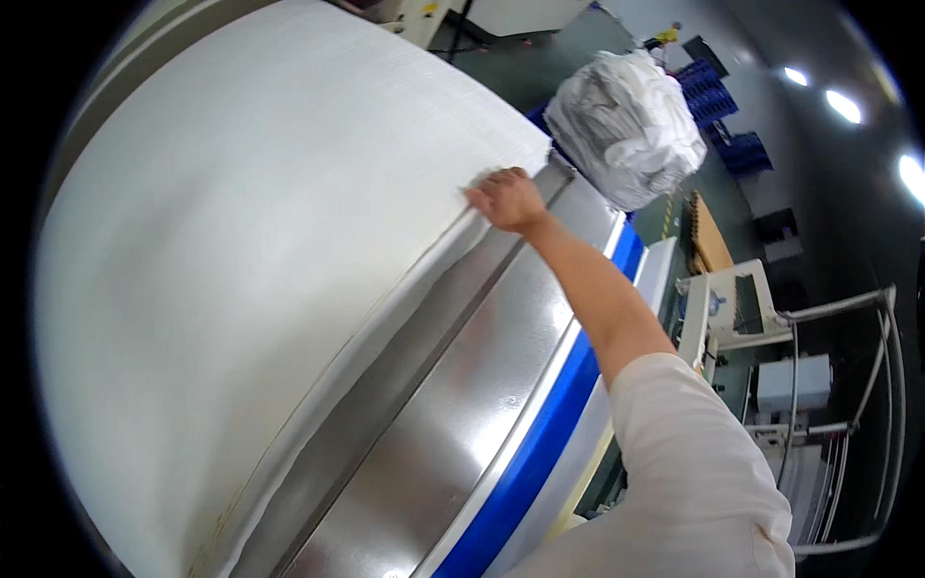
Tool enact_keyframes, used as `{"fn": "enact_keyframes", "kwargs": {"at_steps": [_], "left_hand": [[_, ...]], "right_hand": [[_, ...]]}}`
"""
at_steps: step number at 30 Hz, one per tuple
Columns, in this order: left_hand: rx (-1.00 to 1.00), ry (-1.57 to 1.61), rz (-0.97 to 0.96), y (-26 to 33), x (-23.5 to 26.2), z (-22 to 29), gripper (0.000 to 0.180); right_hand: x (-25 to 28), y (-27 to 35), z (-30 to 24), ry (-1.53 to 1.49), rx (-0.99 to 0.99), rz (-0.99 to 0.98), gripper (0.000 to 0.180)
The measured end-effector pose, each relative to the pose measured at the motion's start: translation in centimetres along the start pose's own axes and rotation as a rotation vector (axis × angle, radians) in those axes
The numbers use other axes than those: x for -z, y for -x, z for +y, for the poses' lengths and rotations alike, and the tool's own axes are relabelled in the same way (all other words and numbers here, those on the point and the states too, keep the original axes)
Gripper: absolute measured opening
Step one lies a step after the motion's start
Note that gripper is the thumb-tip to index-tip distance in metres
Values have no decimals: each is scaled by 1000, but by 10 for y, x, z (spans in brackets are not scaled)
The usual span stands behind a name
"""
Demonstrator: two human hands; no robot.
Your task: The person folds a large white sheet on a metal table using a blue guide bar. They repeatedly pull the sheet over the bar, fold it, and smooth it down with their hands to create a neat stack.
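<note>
My right hand [508, 199] reaches out over a wide white fabric sheet [260, 193]. Its fingers are curled and closed on the sheet's edge, near the far corner. From the hand toward the lower left, that edge runs loose and slightly folded, with a thin yellowish line along it. Beside the edge lies a shiny metal surface [453, 405] with a narrow dark groove, and my forearm passes above it. My left hand is out of view.
A blue strip [520, 486] borders the metal surface. Beyond the far corner sits a large bundle of crumpled white material [626, 125]. A metal tube frame [891, 414] stands at right. Blue crates [708, 91] and a person in yellow [665, 37] are farther off.
</note>
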State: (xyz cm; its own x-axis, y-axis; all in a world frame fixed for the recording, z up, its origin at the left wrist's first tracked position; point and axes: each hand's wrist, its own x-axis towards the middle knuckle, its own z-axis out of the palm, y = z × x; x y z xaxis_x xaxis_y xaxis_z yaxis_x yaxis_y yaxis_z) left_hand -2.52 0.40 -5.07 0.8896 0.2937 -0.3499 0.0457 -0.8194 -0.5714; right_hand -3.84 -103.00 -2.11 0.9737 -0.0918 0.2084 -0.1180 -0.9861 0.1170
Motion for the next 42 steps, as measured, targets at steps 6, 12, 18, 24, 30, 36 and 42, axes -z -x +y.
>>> {"fn": "enact_keyframes", "kwargs": {"at_steps": [6, 12, 18, 24, 30, 36, 42], "left_hand": [[-5, -72, -10, -2, -13, -11, 39], [-13, -137, -90, 1, -35, -29, 37], [-104, -126, -339, 29, 102, 65, 42], [-120, -174, -192, 10, 28, 34, 40], [-152, -145, -243, 32, 49, 12, 37], [-74, 21, 112, 134, 66, -34, 35], [258, 653, 8, 307, -60, -3, 42]], "right_hand": [[8, -2, 30, 23, -67, -250, 33], [2, -35, 75, 186, 54, -736, 36], [7, -14, 102, 237, -181, -664, 41], [-11, -17, 112, 328, -229, -689, 36], [-13, -27, 124, 379, -92, -673, 28], [84, 40, 175, 153, 6, -332, 30], [71, 227, 124, -170, -688, 54, 28]]}}
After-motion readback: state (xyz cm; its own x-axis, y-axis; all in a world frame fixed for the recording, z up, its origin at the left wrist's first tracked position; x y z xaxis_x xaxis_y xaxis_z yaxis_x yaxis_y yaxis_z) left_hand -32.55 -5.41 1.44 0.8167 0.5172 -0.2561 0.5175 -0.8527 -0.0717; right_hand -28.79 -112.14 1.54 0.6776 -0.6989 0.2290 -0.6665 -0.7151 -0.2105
